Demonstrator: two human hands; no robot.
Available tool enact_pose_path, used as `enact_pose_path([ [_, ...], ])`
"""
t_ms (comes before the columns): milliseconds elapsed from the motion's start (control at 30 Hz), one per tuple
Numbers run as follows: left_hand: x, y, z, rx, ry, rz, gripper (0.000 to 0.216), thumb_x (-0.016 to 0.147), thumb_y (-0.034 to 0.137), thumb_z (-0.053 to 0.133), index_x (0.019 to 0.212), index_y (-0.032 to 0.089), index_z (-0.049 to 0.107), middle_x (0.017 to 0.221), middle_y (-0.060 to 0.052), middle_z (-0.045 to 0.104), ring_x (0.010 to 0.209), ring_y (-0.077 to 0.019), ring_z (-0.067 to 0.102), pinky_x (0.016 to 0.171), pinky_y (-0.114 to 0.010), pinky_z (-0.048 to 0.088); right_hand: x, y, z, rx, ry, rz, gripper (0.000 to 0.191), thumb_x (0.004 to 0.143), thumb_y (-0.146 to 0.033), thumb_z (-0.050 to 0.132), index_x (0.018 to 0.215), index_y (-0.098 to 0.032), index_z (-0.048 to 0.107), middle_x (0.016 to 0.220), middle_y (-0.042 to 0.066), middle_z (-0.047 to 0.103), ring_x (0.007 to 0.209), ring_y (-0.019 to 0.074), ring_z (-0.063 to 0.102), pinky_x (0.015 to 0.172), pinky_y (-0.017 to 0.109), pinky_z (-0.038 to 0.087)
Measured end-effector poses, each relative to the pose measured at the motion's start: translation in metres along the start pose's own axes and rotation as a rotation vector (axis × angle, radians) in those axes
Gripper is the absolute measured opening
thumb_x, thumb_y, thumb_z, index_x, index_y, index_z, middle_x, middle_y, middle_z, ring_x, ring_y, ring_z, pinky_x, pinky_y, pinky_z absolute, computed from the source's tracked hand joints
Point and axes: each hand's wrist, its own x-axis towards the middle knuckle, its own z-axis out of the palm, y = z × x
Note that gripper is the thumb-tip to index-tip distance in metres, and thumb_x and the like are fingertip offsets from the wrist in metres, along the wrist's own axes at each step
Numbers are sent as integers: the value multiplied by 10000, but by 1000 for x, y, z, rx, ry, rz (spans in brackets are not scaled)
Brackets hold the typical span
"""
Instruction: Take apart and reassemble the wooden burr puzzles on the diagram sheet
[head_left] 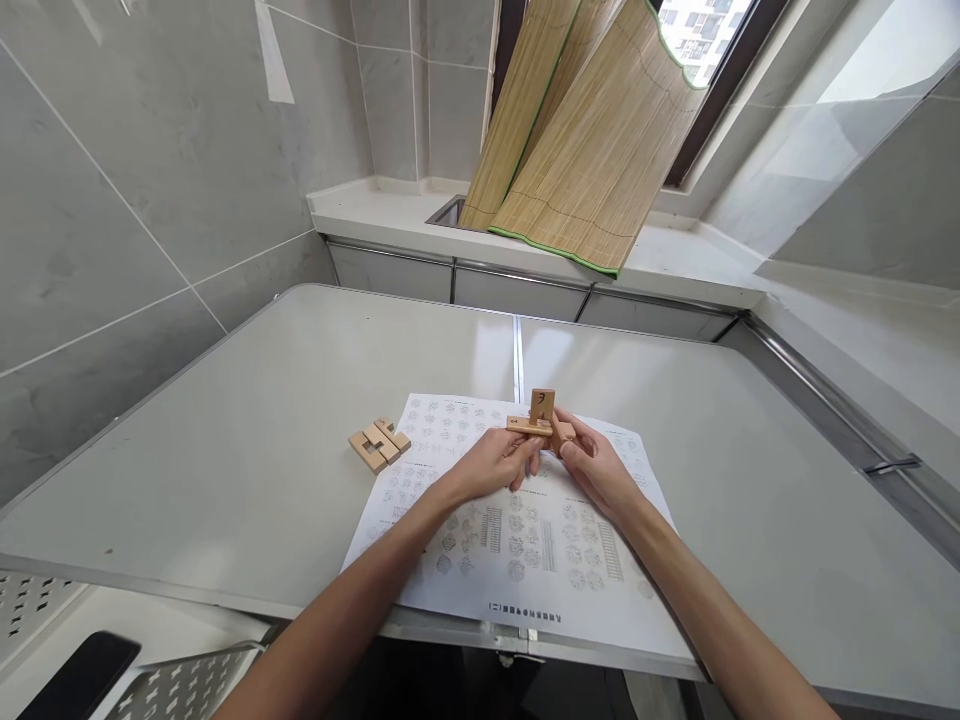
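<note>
My left hand [504,462] and my right hand [592,460] meet above a printed paper sheet [480,560]. Between them they hold several interlocked wooden puzzle pieces [541,406], with one marked piece standing upright and others lying crosswise. The left fingers are closed around the pieces from below and the left. My right thumb and fingers pinch the right end. Part of the wooden assembly is hidden behind the fingers. To the left, at the sheet's edge, more notched wooden pieces [369,448] lie together on the table.
The grey folding table [247,430] has a metal seam running down its middle. Behind it is a ledge with a bamboo mat [585,140] hanging over its edge near the window. A black phone [82,680] lies lower left on a white surface.
</note>
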Motion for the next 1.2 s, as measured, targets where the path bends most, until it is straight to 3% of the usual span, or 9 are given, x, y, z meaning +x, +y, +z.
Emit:
enact_pose_path([
  [333, -1, 5, 1, 127, 5, -3, 510, 1062, 557, 404, 764, 184, 583, 704, -8, 616, 527, -117, 542, 609, -276, 481, 3, 5, 2, 94, -3, -16, 674, 837, -539, 823, 1422, -244, 663, 1380, 97, 716, 1343, 354, 608, 1213, 534, 393],
  [600, -2, 3, 1, 304, -17, 77, 435, 1069, 360, 384, 707, 193, 560, 708, -18, 632, 604, -145, 546, 628, -271, 427, 0, 0, 8, -93, -25, 18, 575, 772, -498, 882, 1287, -284, 741, 1227, 78, 788, 1140, 366, 731, 1092, 524, 521],
  [900, -2, 6, 2, 294, -2, 67, 410, 1043, 419, 474, 729, 191, 603, 666, -9, 635, 586, -142, 558, 618, -267, 424, -2, -2, 10, -14, 60, -37, 480, 797, -500, 842, 1210, -268, 765, 1317, 85, 746, 1261, 373, 664, 1096, 491, 511],
  [1200, -3, 10, 2, 250, 24, 71, 356, 1018, 408, 512, 769, 185, 636, 648, 5, 616, 556, -125, 514, 571, -258, 393, 0, 1, 6, 67, 90, -25, 644, 785, -477, 851, 1360, -265, 654, 1376, 109, 704, 1287, 372, 648, 1104, 528, 495],
])
